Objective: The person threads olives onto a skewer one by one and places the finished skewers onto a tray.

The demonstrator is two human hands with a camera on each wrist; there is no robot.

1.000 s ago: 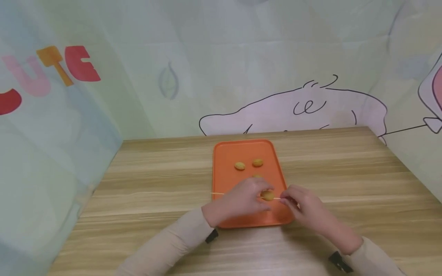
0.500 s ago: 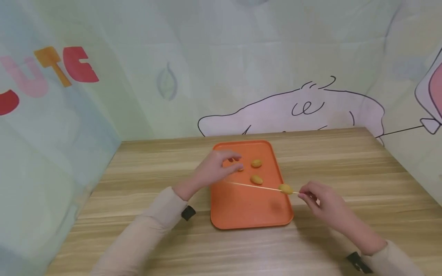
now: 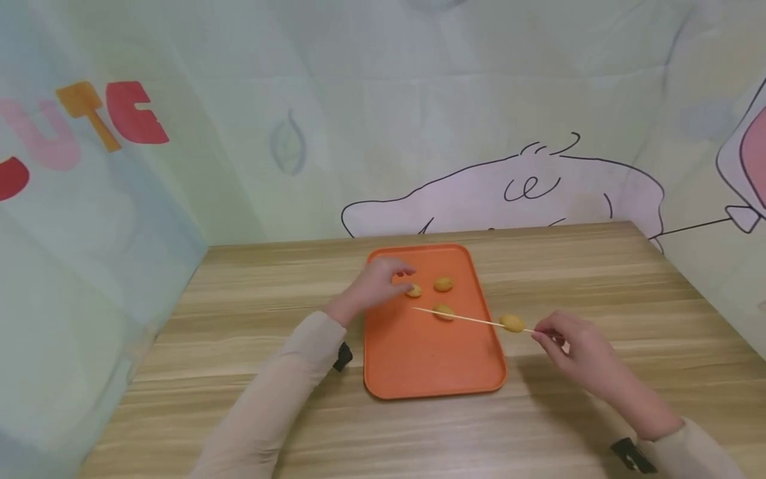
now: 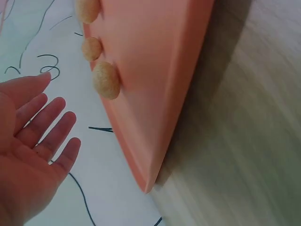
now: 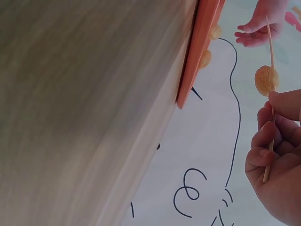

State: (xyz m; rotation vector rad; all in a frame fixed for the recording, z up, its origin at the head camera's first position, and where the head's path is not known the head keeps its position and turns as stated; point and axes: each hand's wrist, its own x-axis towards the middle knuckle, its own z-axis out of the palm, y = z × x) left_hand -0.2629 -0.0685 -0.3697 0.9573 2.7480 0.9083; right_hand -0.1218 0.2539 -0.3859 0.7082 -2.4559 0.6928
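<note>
My right hand (image 3: 583,356) pinches a thin wooden skewer (image 3: 473,320) near one end, its tip pointing left over the tray. Threaded on it, close to my fingers, is a golden-brown oval puff-like ball (image 3: 512,323). In the right wrist view the skewer's tail (image 5: 268,172) runs down across the palm. My left hand (image 3: 378,283) hovers over the tray's left side, fingers spread and holding nothing. Its thumb overlaps the leftmost ball (image 3: 414,291) in the head view; the left wrist view shows a gap between them. Two more balls lie nearby, one at the back (image 3: 443,284).
The orange rectangular tray (image 3: 431,369) lies on a wood-grain table (image 3: 269,299). Behind the table hangs a printed cloth backdrop (image 3: 383,120) with line drawings and coloured letters.
My left hand has left the skewered ball and moved up and left to the leftmost ball. The right hand has drawn the skewer and its ball right, past the tray's edge.
</note>
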